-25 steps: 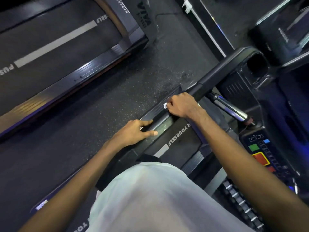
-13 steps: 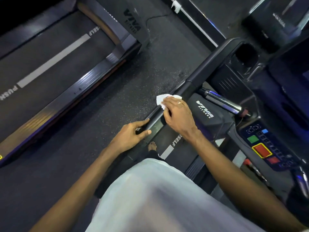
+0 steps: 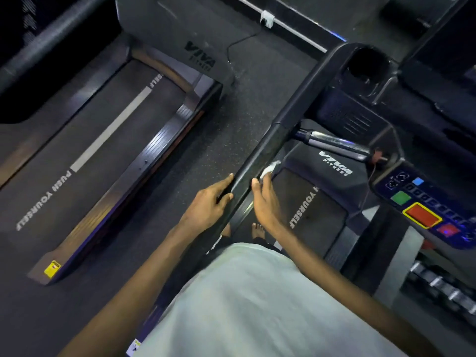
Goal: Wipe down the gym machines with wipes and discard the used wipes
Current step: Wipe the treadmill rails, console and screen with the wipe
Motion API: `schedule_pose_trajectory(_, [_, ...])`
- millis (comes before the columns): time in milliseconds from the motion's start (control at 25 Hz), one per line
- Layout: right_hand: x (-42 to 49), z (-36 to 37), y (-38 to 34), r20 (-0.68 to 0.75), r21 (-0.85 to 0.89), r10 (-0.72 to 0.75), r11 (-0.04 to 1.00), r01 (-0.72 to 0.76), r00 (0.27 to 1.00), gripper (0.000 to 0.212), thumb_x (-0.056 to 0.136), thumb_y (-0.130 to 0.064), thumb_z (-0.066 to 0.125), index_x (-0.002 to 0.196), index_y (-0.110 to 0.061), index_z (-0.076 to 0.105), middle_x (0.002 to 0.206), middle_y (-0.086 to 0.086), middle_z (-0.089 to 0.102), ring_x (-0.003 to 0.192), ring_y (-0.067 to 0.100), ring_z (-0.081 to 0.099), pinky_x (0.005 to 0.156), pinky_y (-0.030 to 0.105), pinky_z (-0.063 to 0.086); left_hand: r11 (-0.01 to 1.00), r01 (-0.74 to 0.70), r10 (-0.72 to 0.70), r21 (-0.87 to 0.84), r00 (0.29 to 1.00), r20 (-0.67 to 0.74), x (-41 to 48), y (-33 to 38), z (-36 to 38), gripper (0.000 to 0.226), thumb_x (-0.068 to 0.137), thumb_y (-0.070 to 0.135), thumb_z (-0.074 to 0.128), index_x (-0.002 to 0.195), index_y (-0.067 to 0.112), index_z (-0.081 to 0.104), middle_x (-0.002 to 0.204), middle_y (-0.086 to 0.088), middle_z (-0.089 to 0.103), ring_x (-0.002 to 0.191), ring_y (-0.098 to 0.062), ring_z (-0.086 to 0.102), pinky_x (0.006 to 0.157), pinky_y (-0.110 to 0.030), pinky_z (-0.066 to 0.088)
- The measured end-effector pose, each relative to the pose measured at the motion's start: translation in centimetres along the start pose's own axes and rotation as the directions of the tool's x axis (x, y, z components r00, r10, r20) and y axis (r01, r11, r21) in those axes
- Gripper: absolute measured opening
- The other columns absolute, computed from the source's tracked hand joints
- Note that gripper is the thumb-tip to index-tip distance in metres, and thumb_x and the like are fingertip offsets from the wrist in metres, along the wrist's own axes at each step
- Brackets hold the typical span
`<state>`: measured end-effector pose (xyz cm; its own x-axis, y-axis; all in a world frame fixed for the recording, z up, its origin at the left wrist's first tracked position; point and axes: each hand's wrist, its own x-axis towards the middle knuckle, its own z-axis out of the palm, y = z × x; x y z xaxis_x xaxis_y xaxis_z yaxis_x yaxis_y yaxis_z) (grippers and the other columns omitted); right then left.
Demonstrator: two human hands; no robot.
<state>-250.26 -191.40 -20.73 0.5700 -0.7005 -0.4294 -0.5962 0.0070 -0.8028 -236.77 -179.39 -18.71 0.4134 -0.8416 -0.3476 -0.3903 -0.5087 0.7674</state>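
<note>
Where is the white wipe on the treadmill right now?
In the head view, the wipe lies just right of centre, held by the right hand against the inner side of the black handrail, left of the VIVA logo.

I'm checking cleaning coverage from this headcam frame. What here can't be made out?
All in the head view:
- wipe: mostly covered by the right hand and the handrail, so how soiled it is cannot be told.
- console: cut off by the right edge, and the button labels are blurred.
- yellow sticker on the neighbouring treadmill: the print is too small to read.
</note>
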Motion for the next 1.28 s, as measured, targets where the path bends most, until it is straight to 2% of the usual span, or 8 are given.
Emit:
schedule_pose_trajectory(80, [-0.7,0.5,0.5,0.041,0.158,0.035,0.987,-0.041,0.999,0.050,0.108,-0.035,0.034,0.149,-0.008,0.031,0.151,0.012,0.041,0.132,0.011,0.041,0.111,0.030,0.030,0.999,-0.008,0.008,0.043,1.000,-0.007,0.3,0.4,0.1,0.052,0.100,0.025,0.056,0.149,0.025,0.040,0.148,0.010,0.045,0.136,-0.005,0.042,0.114,-0.030,0.037])
schedule_pose_trajectory(320, [1.2,0.2,-0.1,0.171,0.450,0.184,0.859,-0.243,0.968,0.078,0.102,-0.052,0.036,0.158,-0.014,0.000,0.166,-0.003,0.001,0.151,0.008,0.004,0.125,0.033,0.006,0.993,0.020,-0.021,0.117,1.000,0.003,0.4,1.2,-0.1,0.053,0.100,0.028,0.055,0.150,0.027,0.039,0.146,0.008,0.047,0.128,-0.001,0.043,0.108,-0.021,0.037])
schedule_pose_trajectory(480, [-1.1,1.5,0.9,0.214,0.581,0.127,0.780,-0.230,0.969,0.063,0.108,-0.038,0.030,0.158,-0.015,0.001,0.165,-0.005,0.001,0.151,0.007,0.005,0.123,0.028,0.008,0.993,0.049,-0.045,0.109,0.998,-0.039,1.3,2.2,0.1,0.050,0.099,0.029,0.056,0.148,0.026,0.044,0.143,0.003,0.054,0.127,-0.008,0.051,0.107,-0.027,0.043])
schedule_pose_trajectory(640, [1.4,0.3,1.6,0.174,0.627,0.163,0.742,-0.237,0.971,0.075,0.100,-0.059,0.031,0.157,-0.011,0.017,0.165,0.001,0.015,0.151,0.011,0.014,0.125,0.036,0.008,0.988,0.049,-0.043,0.147,0.998,-0.039,2.3,3.3,0.7,0.056,0.097,0.029,0.060,0.149,0.025,0.041,0.144,0.001,0.053,0.127,-0.012,0.053,0.104,-0.023,0.041])
schedule_pose_trajectory(720, [2.0,0.1,1.2,0.136,0.614,0.179,0.756,-0.225,0.974,0.060,0.108,-0.042,0.024,0.157,-0.008,0.015,0.164,0.001,0.013,0.151,0.012,0.012,0.123,0.027,0.008,0.979,0.039,-0.033,0.199,0.999,-0.032,2.4,3.4,0.9,0.062,0.096,0.033,0.062,0.151,0.024,0.037,0.146,0.000,0.050,0.128,-0.015,0.051,0.102,-0.021,0.040])
schedule_pose_trajectory(1000, [1.5,-0.7,2.4,-0.039,0.148,-0.215,0.964,0.219,0.976,0.063,0.108,-0.033,0.029,0.158,-0.011,-0.003,0.165,-0.002,-0.011,0.150,-0.001,-0.009,0.119,0.013,-0.002,0.979,0.025,-0.016,0.200,0.999,-0.048,1.6,2.6,1.1,0.065,0.094,0.046,0.061,0.152,0.033,0.033,0.145,0.005,0.051,0.128,-0.009,0.050,0.104,-0.022,0.040])
schedule_pose_trajectory(1120, [2.5,-1.9,2.2,-0.070,-0.096,-0.366,0.928,0.359,0.928,0.068,0.106,-0.035,0.031,0.158,-0.007,-0.002,0.166,0.007,-0.010,0.153,0.011,-0.005,0.119,0.013,0.004,0.990,0.025,-0.009,0.137,0.993,-0.119,0.9,2.6,1.5,0.061,0.093,0.046,0.062,0.149,0.036,0.038,0.142,0.012,0.051,0.124,0.006,0.044,0.104,-0.016,0.039])
schedule_pose_trajectory(1280, [4.7,-4.2,2.0,-0.012,-0.403,-0.506,0.792,0.459,0.862,0.058,0.105,-0.031,0.034,0.157,-0.008,0.020,0.165,0.011,0.016,0.153,0.022,0.009,0.125,0.035,0.012,0.996,0.002,0.011,0.092,0.990,-0.141,0.9,2.6,1.7,0.061,0.093,0.045,0.062,0.148,0.035,0.040,0.144,0.011,0.050,0.124,0.008,0.043,0.103,-0.011,0.035])
